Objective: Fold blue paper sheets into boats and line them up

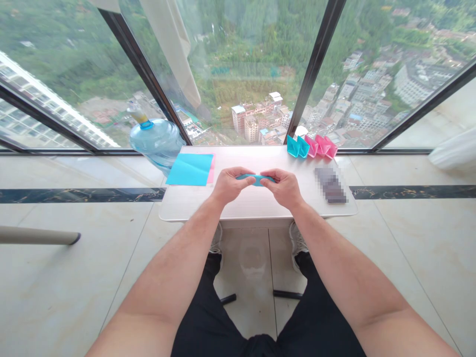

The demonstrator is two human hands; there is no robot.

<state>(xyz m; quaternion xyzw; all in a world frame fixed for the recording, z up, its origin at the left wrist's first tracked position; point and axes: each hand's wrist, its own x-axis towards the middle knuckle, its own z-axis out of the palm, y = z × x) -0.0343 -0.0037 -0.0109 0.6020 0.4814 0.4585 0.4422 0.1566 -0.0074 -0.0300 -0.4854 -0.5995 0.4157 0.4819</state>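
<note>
Left hand (228,186) had its fingers pinched on the left end of the blue strip (257,180), right hand (285,188) on its right end, both closed down to about paper thickness. Strip was over the middle of the surface (256,212). Left of strip: blue sheet (189,169) lay on pink sheet (211,171), bottle (158,141) farther out. Right of strip: blue shapes (293,147) and pink shapes (320,147) stood beyond a blurred item (330,186)

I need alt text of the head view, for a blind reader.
A person's left hand and right hand hold folded blue paper at a white table by windows. Folded blue and pink shapes stand at the table's far right; flat sheets lie at left.
</note>
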